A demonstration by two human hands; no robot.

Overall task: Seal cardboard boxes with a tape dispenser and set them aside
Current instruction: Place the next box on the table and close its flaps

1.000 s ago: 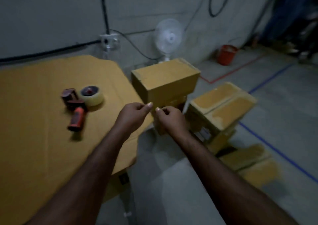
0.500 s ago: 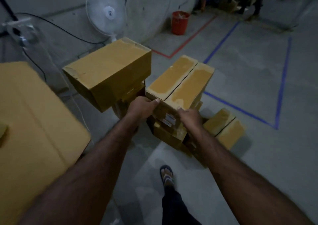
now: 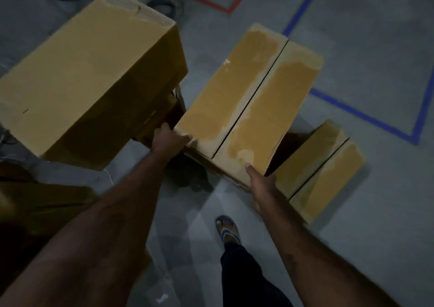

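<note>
An untaped cardboard box [image 3: 249,95] with two closed top flaps and an open seam sits on top of a stack on the floor. My left hand [image 3: 170,139] grips its near left corner, fingers curled over the edge. My right hand [image 3: 263,182] presses against its near right corner, thumb up on the side. A bigger closed box [image 3: 89,71] stands to the left on another stack. A lower box [image 3: 321,168] with an open seam lies to the right on the floor. The tape dispenser is out of view.
The table's cardboard-covered edge [image 3: 42,203] is at the lower left. My sandalled foot [image 3: 227,230] stands on the grey floor just before the stack. Blue tape lines [image 3: 366,116] and a red line [image 3: 211,3] mark the floor beyond.
My view has swung from the table with the tape rolls down to the floor stacks. Both hands reached forward and took hold of the top box's near corners.
</note>
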